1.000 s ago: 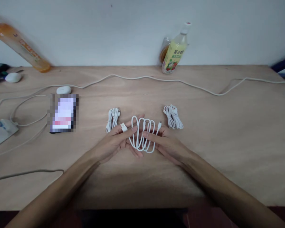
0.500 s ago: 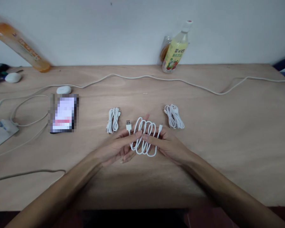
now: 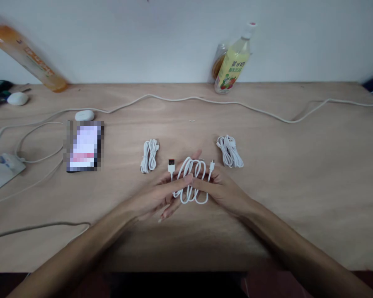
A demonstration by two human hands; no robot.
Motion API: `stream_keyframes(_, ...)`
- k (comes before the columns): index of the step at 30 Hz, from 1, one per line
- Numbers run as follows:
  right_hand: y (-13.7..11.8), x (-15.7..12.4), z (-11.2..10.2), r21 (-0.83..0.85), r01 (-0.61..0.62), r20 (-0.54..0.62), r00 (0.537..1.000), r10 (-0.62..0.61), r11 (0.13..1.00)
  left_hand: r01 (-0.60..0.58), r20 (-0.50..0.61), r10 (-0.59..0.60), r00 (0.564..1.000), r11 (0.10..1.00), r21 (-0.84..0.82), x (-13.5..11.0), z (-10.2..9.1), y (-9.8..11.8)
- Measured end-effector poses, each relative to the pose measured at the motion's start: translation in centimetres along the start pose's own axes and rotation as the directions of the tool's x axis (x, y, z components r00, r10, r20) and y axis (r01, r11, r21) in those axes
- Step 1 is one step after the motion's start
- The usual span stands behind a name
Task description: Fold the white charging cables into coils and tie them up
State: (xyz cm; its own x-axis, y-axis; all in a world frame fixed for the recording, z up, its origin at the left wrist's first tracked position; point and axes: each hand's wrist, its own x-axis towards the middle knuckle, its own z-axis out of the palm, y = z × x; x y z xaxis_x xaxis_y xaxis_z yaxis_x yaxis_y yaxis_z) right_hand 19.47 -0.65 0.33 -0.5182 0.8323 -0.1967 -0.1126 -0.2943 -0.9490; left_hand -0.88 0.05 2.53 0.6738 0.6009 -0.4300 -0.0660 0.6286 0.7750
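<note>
A white USB cable [image 3: 190, 182] is gathered into several loops between both my hands, just above the wooden table [image 3: 186, 231]. My left hand [image 3: 157, 194] pinches the loops from the left, and the cable's USB plug [image 3: 171, 166] sticks up above its fingers. My right hand [image 3: 219, 188] grips the loops from the right, with the small plug [image 3: 211, 165] rising above it. A coiled white cable [image 3: 149, 155] lies on the table left of my hands. Another coiled white cable [image 3: 230, 151] lies to the right.
A phone [image 3: 84, 145] with a lit screen lies at the left, a small white case [image 3: 84, 115] behind it. A long white cord [image 3: 205, 101] crosses the table's back. A yellow drink bottle [image 3: 233, 66] and an orange bottle [image 3: 25, 54] stand by the wall. White adapter [image 3: 3, 163] at far left.
The loops have been drawn tighter between my fingers, and the USB plug has swung from my left fingertip to standing upright above the hand.
</note>
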Motion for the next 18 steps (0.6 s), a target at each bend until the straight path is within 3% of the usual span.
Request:
stream_keyframes(7, 0.3, -0.2, -0.3, -0.016, -0.036, -0.037, 0.999, 0.035, 0.999, -0.015, -0.101, 0.018, 0.995, 0.999, 0.028, 0.4, -0.1, -0.8)
stream_keyframes(13, -0.3, -0.3, 0.1, 0.043, -0.03, 0.036, 0.999, 0.028, 0.999, -0.119, -0.085, 0.136, 0.987, 0.976, 0.185, 0.8, -0.1, -1.0)
stream_keyframes(18, -0.6, -0.2, 0.0, 0.085, 0.016, -0.008, 1.0, -0.015, 0.996, -0.18, -0.12, 0.196, 0.973, 0.975, 0.132, 1.0, -0.1, -0.6)
